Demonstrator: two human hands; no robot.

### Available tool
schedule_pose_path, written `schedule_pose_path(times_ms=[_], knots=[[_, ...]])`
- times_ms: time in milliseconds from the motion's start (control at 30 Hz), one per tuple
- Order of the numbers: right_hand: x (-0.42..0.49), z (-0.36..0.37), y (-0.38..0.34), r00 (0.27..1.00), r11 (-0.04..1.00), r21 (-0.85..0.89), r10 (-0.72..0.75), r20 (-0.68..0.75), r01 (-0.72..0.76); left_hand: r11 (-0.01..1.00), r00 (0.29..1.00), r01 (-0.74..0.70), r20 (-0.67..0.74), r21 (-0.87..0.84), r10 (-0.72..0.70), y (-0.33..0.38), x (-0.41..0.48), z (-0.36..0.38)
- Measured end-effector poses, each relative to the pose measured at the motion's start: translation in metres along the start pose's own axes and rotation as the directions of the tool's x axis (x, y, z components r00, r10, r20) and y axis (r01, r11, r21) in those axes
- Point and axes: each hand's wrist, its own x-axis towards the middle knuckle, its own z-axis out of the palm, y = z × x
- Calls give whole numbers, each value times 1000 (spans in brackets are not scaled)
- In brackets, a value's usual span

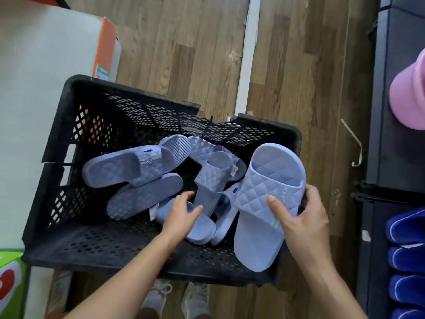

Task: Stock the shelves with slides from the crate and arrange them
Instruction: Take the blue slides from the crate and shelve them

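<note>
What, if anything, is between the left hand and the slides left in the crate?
Nothing visible. The left hand hovers directly over the loose slides in the crate, with no lid or wrapping over them. The right hand grips another slide at the crate's right side, clear of that reach.

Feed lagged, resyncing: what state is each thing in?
Black crate: part full.
Loose lavender slides: jumbled in crate, some sole-up.
Held lavender slide: strap up, over crate's right end.
Right hand: grips held slide at strap.
Left hand: open, above loose slides.
Dark blue slides: lined up side by side.
</note>
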Motion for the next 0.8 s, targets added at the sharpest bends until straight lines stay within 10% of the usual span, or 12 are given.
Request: schedule_pose_path(times_ms=[233,567,800], knots=[[2,-27,-8,989,980,171,-119,93,102,925,991,133,72,-355,-115,-3,35,-7],[23,-31,12,966,936,352,-104,238,14,837,890,334,438,-434,-128,-1,97,21],[25,-13,19,965,902,424,-42,259,-74,740,914,293,404,-605,-32,1,102,37]])
